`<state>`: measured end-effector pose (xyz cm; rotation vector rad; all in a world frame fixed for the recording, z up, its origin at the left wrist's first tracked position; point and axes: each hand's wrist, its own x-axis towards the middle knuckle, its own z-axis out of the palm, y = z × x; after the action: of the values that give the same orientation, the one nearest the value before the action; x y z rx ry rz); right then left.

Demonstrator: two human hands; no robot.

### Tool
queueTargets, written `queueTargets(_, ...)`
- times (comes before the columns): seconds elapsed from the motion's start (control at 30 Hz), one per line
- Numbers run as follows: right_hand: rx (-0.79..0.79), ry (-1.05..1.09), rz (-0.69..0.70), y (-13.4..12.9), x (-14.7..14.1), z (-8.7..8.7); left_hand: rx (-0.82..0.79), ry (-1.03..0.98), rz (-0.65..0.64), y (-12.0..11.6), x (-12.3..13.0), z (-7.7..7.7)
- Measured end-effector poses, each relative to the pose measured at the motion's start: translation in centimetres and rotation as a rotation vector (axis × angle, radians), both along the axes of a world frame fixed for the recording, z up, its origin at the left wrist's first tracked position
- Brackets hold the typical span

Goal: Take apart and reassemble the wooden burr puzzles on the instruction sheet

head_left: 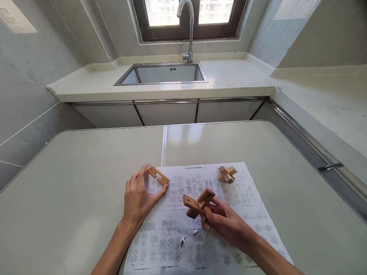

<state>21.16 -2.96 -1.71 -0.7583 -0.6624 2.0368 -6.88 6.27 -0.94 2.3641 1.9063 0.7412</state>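
Note:
Between the thumb and fingers of my left hand (140, 195) is a flat wooden piece (158, 176) with a notched cut-out, held by its two ends over the upper left of a printed sheet (172, 214). My right hand (226, 223) grips several interlocked wooden pieces (198, 203), marked with numbers, above the middle of the sheet. Its thumb and fingers close on their right end. A small star-shaped wooden puzzle (227, 174) rests on the sheet's upper right.
The sheet, with small torn spots near its middle, lies on a pale table (86, 172). Beyond the table's far edge are a counter (235, 78), a sink (169, 73) and a tap (190, 34) below a window.

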Motion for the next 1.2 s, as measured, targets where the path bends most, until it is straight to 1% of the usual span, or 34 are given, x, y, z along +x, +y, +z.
queueTargets(0.27,0.014,-0.003,-0.002,-0.2,0.0,-0.7,-0.005,0.002,-0.001,0.1,0.1,-0.1)
queueTargets(0.4,0.015,-0.015,0.004,-0.1,0.0,-0.9,0.029,-0.025,-0.060,0.1,0.3,0.2)
queueTargets(0.5,0.026,-0.032,0.007,-0.1,0.0,-1.0,0.061,-0.169,-0.157,-0.3,0.8,1.0)
queueTargets(0.57,0.044,-0.047,0.017,-0.2,0.0,-0.9,0.020,-0.317,-0.231,-0.9,1.4,1.6)
queueTargets(0.63,0.062,-0.061,0.028,-0.2,-0.1,-0.6,-0.113,-0.444,-0.370,-1.6,1.9,2.1)
queueTargets(0.73,0.072,-0.062,0.019,-0.1,-0.1,-0.3,-0.286,-0.547,-0.614,-2.7,2.6,2.2)
queueTargets(0.77,0.072,-0.056,0.020,-0.1,-0.2,-0.2,-0.321,-0.561,-0.671,-3.0,2.9,2.1)
queueTargets(0.83,0.075,-0.043,0.029,0.0,-0.2,-0.1,-0.371,-0.573,-0.738,-3.5,3.4,2.0)
queueTargets(1.0,0.086,-0.026,0.048,0.2,-0.3,-0.1,-0.391,-0.561,-0.783,-4.2,4.2,1.9)
queueTargets(1.2,0.042,0.015,0.062,0.0,-0.3,-0.6,-0.336,-0.567,-0.742,-4.4,4.1,1.4)
